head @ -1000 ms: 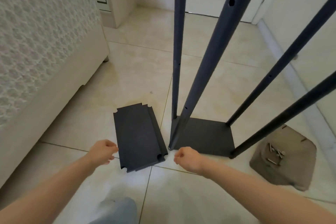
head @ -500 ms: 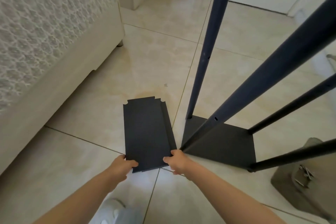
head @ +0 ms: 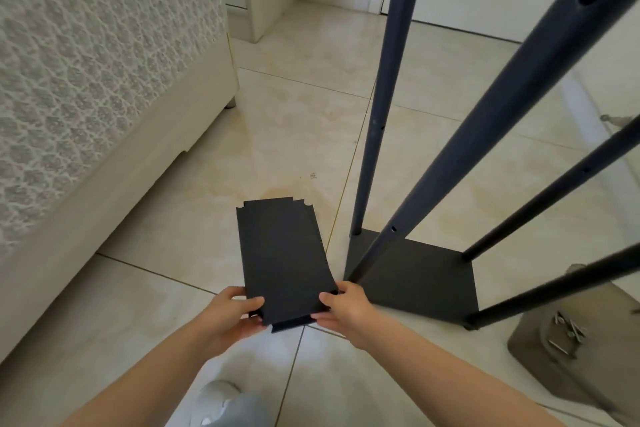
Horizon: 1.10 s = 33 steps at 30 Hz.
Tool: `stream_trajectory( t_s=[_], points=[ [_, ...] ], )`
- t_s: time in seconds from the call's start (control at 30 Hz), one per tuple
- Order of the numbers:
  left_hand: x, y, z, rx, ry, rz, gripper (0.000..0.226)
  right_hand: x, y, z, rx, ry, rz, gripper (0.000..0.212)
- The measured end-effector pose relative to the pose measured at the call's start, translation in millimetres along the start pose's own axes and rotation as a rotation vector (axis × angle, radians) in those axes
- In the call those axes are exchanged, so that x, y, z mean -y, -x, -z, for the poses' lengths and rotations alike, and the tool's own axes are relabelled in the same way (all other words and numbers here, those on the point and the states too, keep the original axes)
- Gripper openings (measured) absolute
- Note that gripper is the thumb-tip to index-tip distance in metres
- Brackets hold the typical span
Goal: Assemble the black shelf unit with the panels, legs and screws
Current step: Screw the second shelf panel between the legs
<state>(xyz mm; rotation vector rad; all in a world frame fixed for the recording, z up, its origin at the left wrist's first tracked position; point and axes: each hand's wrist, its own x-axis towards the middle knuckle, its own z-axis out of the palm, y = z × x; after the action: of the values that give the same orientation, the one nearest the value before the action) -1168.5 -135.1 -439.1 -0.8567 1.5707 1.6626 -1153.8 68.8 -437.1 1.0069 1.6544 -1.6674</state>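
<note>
One panel [head: 284, 253] now in two hands [head: 227, 317] [head: 348, 312]

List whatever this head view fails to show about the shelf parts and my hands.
- Head view: the tops of the legs are cut off by the frame's top and right edges.
- The loose panel hides its own underside and how the left hand and right hand grip beneath it.
- The screws on the tan pad are too small to count.
- The pad runs off the right edge.
</note>
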Motion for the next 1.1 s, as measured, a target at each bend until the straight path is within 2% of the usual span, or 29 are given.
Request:
stream_trajectory(
  t_s=[0.07,0.23,0.5,0.67,0.93,1.1],
  points=[
    [-5.8,10.8,2.7,0.021,0.032,-0.003,0.032,-2.3,5.9,-2.9,-0.005,-0.098,-0.003,0.043],
    [-18.7,39.1,9.4,0.041,0.094,-0.030,0.031,1.6,23.9,-10.8,0.015,-0.290,-0.015,0.029],
    [-47.5,99.8,18.6,0.051,0.147,-0.164,0.033,47.0,88.3,-0.7,0.197,-0.396,0.060,0.037],
    [-85.8,147.1,17.2,0.096,0.225,-0.292,0.028,77.5,144.1,22.1,0.304,-0.340,0.141,0.025],
    [-140.1,213.0,22.7,0.044,0.315,-0.498,0.029,103.4,238.9,96.8,0.381,-0.110,0.234,0.029],
    [-147.9,243.5,13.3,0.040,0.228,-0.504,0.021,105.4,278.2,151.7,0.379,0.008,0.270,0.033]
  ],
)
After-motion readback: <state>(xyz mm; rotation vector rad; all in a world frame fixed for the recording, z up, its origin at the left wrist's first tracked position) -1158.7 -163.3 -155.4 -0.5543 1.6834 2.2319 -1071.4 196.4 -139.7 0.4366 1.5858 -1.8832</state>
